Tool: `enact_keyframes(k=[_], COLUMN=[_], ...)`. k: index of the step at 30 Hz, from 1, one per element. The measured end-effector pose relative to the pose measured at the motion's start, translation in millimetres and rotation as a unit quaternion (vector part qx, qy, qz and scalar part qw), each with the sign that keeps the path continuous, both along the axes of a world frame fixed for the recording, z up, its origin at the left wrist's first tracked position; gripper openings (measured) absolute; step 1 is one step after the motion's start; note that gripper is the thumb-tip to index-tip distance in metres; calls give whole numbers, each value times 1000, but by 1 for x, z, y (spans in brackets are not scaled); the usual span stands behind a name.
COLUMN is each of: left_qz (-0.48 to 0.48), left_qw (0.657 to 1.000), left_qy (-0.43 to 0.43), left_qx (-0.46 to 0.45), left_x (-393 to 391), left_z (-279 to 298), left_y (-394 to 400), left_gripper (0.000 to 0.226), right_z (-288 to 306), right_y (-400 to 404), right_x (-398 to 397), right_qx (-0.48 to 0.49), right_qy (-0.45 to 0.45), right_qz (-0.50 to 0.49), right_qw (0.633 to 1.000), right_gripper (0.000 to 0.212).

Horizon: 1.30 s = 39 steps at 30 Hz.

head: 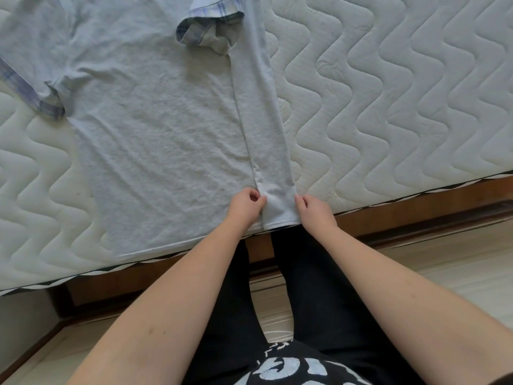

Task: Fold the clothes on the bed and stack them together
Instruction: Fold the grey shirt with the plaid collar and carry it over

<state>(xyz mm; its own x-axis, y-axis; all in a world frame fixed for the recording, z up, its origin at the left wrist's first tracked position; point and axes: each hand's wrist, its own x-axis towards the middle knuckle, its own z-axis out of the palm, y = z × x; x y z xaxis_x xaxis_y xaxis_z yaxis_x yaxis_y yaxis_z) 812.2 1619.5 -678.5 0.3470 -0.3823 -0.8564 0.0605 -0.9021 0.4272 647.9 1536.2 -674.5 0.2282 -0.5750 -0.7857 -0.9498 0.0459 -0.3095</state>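
A light grey short-sleeved shirt (155, 129) with plaid-trimmed cuffs lies flat on the white quilted mattress (388, 93), its hem at the near edge. Its right side is folded inward as a long narrow strip (263, 120), and the right sleeve (211, 29) lies turned over onto the body. My left hand (245, 205) pinches the inner edge of that strip near the hem. My right hand (312, 211) pinches the strip's outer edge at the same height. The strip's bottom end lies between the two hands.
The mattress sits on a brown wooden bed frame (416, 207) whose edge runs diagonally across the view. Pale floor (458, 259) lies below it. My legs in black trousers (319, 287) stand against the frame.
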Motion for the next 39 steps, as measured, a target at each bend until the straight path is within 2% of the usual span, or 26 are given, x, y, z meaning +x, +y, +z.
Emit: enact_keyframes(k=[3, 8, 11, 14, 20, 23, 25, 28, 31, 35, 39], left_qz=[101, 78, 83, -3, -154, -206, -156, -32, 22, 41, 9], left_qw=[991, 995, 996, 1000, 985, 974, 978, 982, 984, 993, 998], left_qy=[79, -25, -11, 3, -35, -66, -129, -184, -153, -104, -57], left_qx=[-41, -50, -36, 8, 64, 66, 46, -42, -87, -49, 2], left_x=[0, 9, 7, 1, -7, -3, 5, 23, 45, 68, 82], left_z=[5, 2, -1, -4, -2, 5, 11, 15, 13, 4, 0], left_y=[7, 31, 39, 41, 36, 28, 19, 0, -34, -79, -96], left_gripper=[13, 14, 9, 13, 20, 27, 29, 25, 30, 39, 18], right_z=[-4, -9, -11, -7, 4, 8, 10, 8, 4, -2, -2], right_y=[-3, -3, -1, 0, 1, -2, -8, -22, -42, -69, -84], right_x=[6, 20, 24, 23, 9, 10, 16, 33, 58, 91, 104], right_qx=[38, 67, 58, 43, 60, -6, -53, -71, -84, -66, -19], right_qy=[-32, -38, -19, 8, 91, 104, 50, -28, -72, -73, -16], right_qz=[-24, -55, -53, -24, -10, -4, -35, -59, -53, -89, -46], right_qw=[999, 995, 997, 999, 994, 995, 997, 995, 992, 991, 999], right_gripper=[35, 38, 36, 29, 44, 36, 31, 27, 33, 36, 26])
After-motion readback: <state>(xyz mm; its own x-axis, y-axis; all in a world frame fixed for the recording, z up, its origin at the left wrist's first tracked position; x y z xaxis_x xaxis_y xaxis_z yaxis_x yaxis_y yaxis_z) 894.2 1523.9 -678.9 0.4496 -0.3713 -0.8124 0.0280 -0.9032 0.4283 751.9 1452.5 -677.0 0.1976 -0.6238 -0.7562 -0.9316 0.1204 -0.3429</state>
